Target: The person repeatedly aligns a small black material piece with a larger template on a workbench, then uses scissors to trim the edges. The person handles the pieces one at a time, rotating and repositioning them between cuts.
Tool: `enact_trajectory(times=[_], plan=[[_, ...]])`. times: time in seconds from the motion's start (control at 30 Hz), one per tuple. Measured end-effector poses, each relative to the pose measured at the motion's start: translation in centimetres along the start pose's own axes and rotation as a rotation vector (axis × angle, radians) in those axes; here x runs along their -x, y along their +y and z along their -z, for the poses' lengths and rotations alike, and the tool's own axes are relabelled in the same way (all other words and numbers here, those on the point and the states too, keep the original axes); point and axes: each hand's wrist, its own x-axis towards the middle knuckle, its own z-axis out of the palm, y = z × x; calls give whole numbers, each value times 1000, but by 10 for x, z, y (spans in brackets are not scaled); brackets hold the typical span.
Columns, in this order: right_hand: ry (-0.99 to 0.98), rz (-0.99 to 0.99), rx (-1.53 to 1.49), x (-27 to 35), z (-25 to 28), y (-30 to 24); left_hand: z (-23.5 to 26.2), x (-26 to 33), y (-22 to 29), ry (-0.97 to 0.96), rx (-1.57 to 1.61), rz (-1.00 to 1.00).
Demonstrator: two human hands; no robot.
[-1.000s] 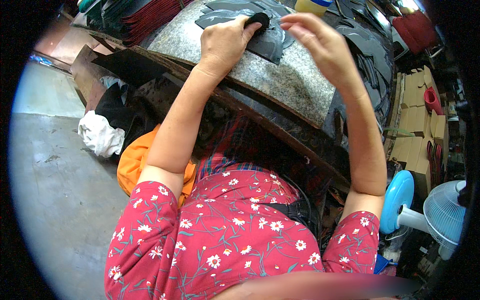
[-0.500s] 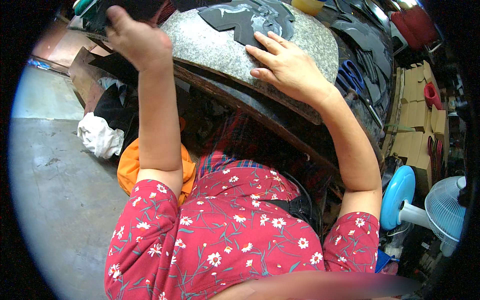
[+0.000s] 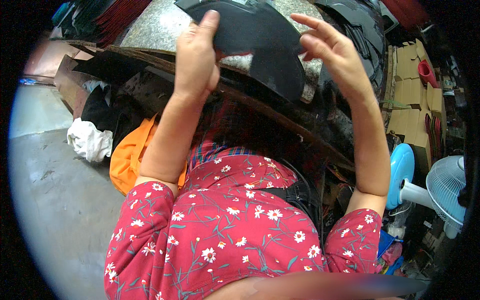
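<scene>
While a crumpled white cloth (image 3: 90,141) and an orange bundle (image 3: 131,161) lie on the grey concrete floor (image 3: 50,210) at the far left, the person's left hand (image 3: 196,62) is raised over the speckled stone slab (image 3: 155,25), closed on the edge of a large curved black cut piece of sheet material (image 3: 265,47), thumb lying up across its near face. That black piece hangs lifted in front of the slab, spanning the gap between the two hands, its lower lobe drooping down toward the slab's dark wooden rim (image 3: 280,117). To its right the right hand (image 3: 332,55) is spread wide, fingers splayed and slightly curled, just beside the piece's right edge; whether the fingertips touch it cannot be told. Further right, more black cut pieces (image 3: 360,30) lie heaped on the slab, then stacked cardboard boxes (image 3: 412,90), and lower down a light blue fan (image 3: 402,175) beside a white fan (image 3: 450,187).
</scene>
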Motion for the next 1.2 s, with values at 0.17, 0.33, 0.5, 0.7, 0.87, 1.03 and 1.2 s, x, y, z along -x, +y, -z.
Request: enact_trajectory(times=[0.17, 0.33, 0.5, 0.7, 0.87, 1.03, 1.2], plan=[[122, -209, -227, 12, -12, 0, -15, 18, -2, -283, 24, 248], [96, -288, -266, 21, -4, 0, -6, 15, -7, -504, 301, 233], [1, -138, -85, 30, -18, -3, -17, 15, -10, -670, -89, -93], [185, -36, 748, 58, -2, -12, -14, 2, 31, -430, 166, 42], [320, -213, 1078, 87, 45, -4, -18, 2, 9, -633, -915, -198], [351, -359, 1219, 94, 64, -14, -31, 1, -23, -585, -1388, -672], [26, -323, 1064, 110, 43, -28, -31, 2, -25, -643, -1542, -644]])
